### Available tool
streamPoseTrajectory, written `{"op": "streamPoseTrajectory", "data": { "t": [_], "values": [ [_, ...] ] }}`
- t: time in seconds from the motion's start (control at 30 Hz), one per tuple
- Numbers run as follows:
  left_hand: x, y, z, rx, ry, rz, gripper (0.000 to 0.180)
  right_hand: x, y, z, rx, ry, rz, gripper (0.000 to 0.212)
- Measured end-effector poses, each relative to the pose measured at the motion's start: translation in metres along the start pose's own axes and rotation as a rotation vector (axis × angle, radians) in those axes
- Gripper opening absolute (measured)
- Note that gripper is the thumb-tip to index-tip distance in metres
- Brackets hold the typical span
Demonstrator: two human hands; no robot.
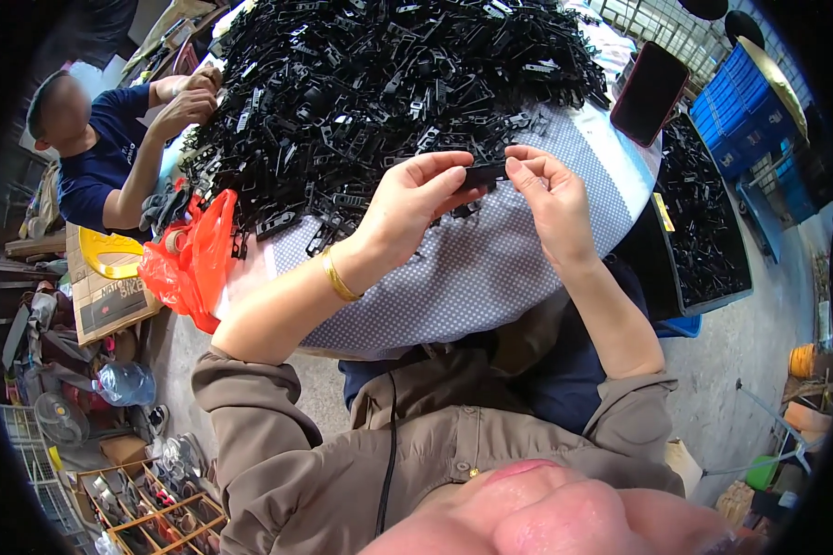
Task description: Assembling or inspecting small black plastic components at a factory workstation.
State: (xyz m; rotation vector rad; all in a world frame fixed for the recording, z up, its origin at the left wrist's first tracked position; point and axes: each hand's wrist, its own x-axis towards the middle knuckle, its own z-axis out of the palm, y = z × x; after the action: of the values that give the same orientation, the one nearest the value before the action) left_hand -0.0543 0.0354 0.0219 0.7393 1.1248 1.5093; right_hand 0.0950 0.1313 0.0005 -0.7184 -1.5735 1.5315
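Between my two hands is a small black plastic clip (487, 173), held level above the near edge of the round table. My left hand (412, 205) pinches its left end between thumb and fingers, a gold bangle on that wrist. At the clip's right end, my right hand (553, 199) closes its thumb and forefinger. Beyond both hands, a big heap of similar black plastic clips (379, 83) covers most of the table. A few loose clips lie at the heap's near edge, close to my left forearm. Fingers partly hide the clip's shape.
A dotted cloth (416, 310) covers the table. A phone (651, 92) stands at the right, near a black crate (703, 222) of clips and blue crates (745, 106). A red plastic bag (199, 264) hangs at the left edge, near gloves (164, 205). A co-worker (111, 148) handles things at the heap's left.
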Motion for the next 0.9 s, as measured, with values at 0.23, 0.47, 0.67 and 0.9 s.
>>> {"op": "streamPoseTrajectory", "data": {
  "t": [0.23,0.47,0.67,0.9],
  "values": [
    [-0.001,-0.005,0.001,-0.003,-0.042,0.046,0.036,-0.005,-0.005,0.002,-0.148,-0.016,-0.149,0.012],
    [-0.004,0.005,-0.002,0.073,-0.117,0.059,0.040,-0.006,-0.019,0.000,-0.662,-0.006,-0.355,0.034],
    [0.001,0.004,-0.004,-0.109,-0.191,-0.058,0.036,0.025,-0.012,-0.023,-0.093,-0.367,-0.103,0.026],
    [-0.003,-0.006,0.001,-0.160,-0.248,-0.147,0.034,0.122,0.010,-0.060,-1.346,0.126,-0.510,0.023]
  ]
}}
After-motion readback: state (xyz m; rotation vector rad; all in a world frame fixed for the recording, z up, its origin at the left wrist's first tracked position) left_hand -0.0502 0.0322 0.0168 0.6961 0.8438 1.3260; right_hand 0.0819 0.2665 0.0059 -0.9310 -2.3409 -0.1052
